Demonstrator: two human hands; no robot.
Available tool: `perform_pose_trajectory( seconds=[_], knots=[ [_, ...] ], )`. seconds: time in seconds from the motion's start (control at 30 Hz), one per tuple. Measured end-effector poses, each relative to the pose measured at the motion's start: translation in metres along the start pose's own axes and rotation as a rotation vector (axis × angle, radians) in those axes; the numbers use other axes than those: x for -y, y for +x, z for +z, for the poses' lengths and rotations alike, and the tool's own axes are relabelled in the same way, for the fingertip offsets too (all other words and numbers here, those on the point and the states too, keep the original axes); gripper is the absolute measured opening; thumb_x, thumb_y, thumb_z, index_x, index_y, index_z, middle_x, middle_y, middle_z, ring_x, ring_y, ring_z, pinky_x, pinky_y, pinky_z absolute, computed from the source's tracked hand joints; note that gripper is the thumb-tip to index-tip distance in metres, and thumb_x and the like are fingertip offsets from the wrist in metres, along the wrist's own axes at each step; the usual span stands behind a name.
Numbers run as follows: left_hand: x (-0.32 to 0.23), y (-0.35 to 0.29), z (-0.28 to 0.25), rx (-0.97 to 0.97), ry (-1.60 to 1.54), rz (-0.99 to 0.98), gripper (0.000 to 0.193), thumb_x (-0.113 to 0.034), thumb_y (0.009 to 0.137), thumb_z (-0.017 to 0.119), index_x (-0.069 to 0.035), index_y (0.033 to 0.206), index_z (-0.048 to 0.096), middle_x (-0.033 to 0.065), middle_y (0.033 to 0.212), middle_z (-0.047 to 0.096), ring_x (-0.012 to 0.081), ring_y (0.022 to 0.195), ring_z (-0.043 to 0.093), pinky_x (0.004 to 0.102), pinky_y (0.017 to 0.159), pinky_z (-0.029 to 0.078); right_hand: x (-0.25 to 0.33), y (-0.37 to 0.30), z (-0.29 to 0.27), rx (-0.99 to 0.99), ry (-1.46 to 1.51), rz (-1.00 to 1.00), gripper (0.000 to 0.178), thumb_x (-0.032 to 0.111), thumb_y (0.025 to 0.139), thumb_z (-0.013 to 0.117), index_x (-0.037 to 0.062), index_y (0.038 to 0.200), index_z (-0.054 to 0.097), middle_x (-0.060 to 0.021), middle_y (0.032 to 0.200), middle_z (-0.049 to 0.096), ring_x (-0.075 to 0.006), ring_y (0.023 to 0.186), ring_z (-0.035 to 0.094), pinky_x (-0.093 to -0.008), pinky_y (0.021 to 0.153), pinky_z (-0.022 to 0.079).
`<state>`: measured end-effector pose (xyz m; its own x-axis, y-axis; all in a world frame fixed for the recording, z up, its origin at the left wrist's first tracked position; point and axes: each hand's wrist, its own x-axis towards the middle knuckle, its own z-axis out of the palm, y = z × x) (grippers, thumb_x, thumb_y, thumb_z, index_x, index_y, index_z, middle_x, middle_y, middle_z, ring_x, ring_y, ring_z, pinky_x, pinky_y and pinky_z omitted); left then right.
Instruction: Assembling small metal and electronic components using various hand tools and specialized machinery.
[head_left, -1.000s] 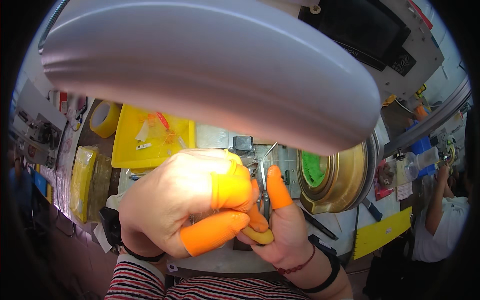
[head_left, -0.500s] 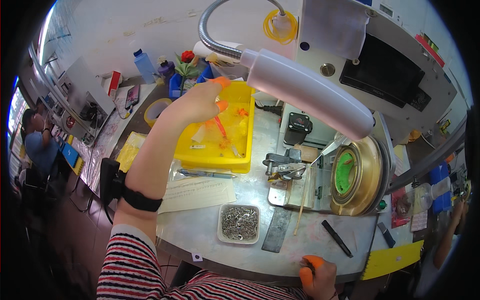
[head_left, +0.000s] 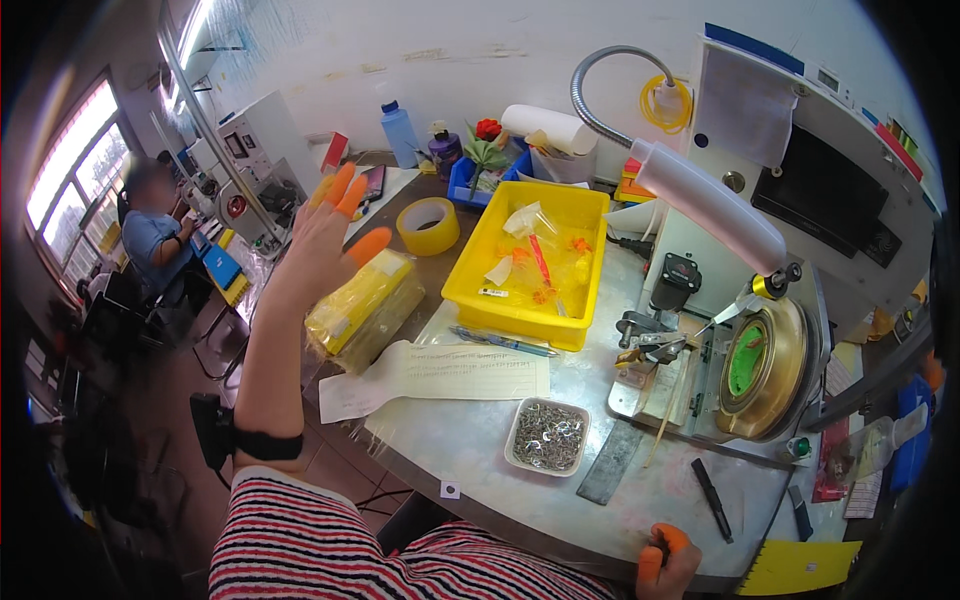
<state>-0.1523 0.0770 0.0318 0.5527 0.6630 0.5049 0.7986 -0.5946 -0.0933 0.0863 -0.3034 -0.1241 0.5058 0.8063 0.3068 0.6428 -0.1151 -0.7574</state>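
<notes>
My left hand (head_left: 315, 245) is stretched out at the far left, with orange finger cots on its fingers and thumb. Its fingers are extended and hold nothing that I can see. Below and beside it lies a plastic-wrapped yellow package (head_left: 365, 310), and a roll of clear yellowish tape (head_left: 428, 226) stands to its right. At the table's front edge, on the right, my right hand (head_left: 672, 565) is curled, orange cots on its thumb and finger. What it holds, if anything, is hidden. Nearest to it are a black pen (head_left: 712, 500) and a yellow sheet (head_left: 800, 567).
A yellow tray (head_left: 470, 285) holds scraps and orange pieces. Nearer stand a white dish of small metal parts (head_left: 547, 437) and a written paper (head_left: 470, 372). A machine with a round gold wheel (head_left: 790, 370) sits right, under a lamp (head_left: 710, 205). A person (head_left: 155, 225) sits far left.
My left hand has moved left, away from above the yellow tray, and its fingers have spread. The view has turned left. My right hand stays curled at the table edge.
</notes>
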Motion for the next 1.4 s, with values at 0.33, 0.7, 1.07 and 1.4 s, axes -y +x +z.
perform_pose_trajectory(
  seconds=[0.33,0.7,1.07,1.4],
  knots=[
    [0.027,-0.062,-0.003,0.307,-0.105,-0.154,0.032,-0.028,0.076,0.055,0.001,0.089,0.057,0.0142,0.092,0.056,0.0269,0.091,0.054,0.0395,0.092,0.030,0.000,0.000,0.002,-0.049,0.001,-0.059,0.026,0.019,0.081,0.054,-0.0031,0.095,0.056,-0.0146,0.073,0.060,-0.0228,0.057,0.056,-0.0296,0.053,0.045],
    [0.034,-0.091,-0.049,0.109,-0.848,-0.345,0.055,-0.020,0.075,0.056,-0.008,0.125,0.034,0.0137,0.124,0.038,0.0250,0.099,0.050,0.0355,0.086,0.039,-0.005,-0.012,0.016,-0.194,0.038,0.186,0.033,0.011,0.070,0.063,-0.0005,0.098,0.053,-0.0065,0.073,0.049,-0.0142,0.064,0.047,-0.0231,0.059,0.041],
    [0.029,-0.095,-0.071,0.113,-1.821,-0.067,0.091,-0.061,0.072,0.049,-0.005,0.134,0.015,0.0227,0.136,0.017,0.0426,0.110,0.042,0.0499,0.088,0.039,0.003,-0.001,0.013,-0.156,-0.126,0.117,0.027,0.018,0.077,0.063,-0.0018,0.094,0.057,-0.0069,0.060,0.053,-0.0136,0.049,0.048,-0.0248,0.047,0.041],
    [0.020,-0.092,-0.029,0.296,-0.129,-0.121,0.076,-0.043,0.074,0.056,0.003,0.128,0.029,0.0209,0.131,0.030,0.0316,0.123,0.027,0.0445,0.103,0.007,-0.004,-0.008,0.016,-0.171,-0.116,0.188,0.024,0.007,0.071,0.064,-0.0022,0.091,0.055,-0.0102,0.070,0.054,-0.0152,0.059,0.050,-0.0251,0.054,0.042]
  ],
)
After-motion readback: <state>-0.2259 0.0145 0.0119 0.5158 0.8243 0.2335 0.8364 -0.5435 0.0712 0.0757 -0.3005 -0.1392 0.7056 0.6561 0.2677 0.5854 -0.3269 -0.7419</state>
